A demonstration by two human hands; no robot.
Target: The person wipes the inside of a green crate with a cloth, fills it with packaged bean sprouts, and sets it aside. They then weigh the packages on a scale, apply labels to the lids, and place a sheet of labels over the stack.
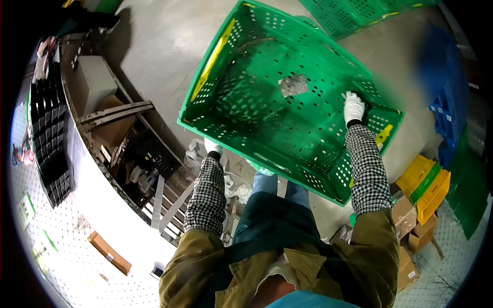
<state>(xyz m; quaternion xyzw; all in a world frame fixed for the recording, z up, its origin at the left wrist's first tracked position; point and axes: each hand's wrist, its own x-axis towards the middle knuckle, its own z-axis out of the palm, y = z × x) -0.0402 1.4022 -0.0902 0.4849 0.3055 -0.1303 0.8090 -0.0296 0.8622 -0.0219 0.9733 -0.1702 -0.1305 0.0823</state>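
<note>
A large green plastic crate (257, 110) with perforated walls and yellow strips at its ends fills the upper middle of the view, its open top facing me. My left hand (213, 147), in a white glove, grips the crate's near left side; the wall hides most of its fingers. Over the right end reaches my other arm, and my right hand (354, 107), also gloved in white, is closed against the crate's inner side near the far right corner. Beside those fingers is a dark patch I cannot make out. A worn grey label (293, 85) lies on the crate's inside bottom.
More green crates (354, 15) stand beyond. At right are blue crates (447, 113), a yellow crate (422, 185) and cardboard boxes (405, 215). A white-topped table (118, 226) curves along the left, with black trays (50, 133) on it and a cluttered rack (149, 154) beside it.
</note>
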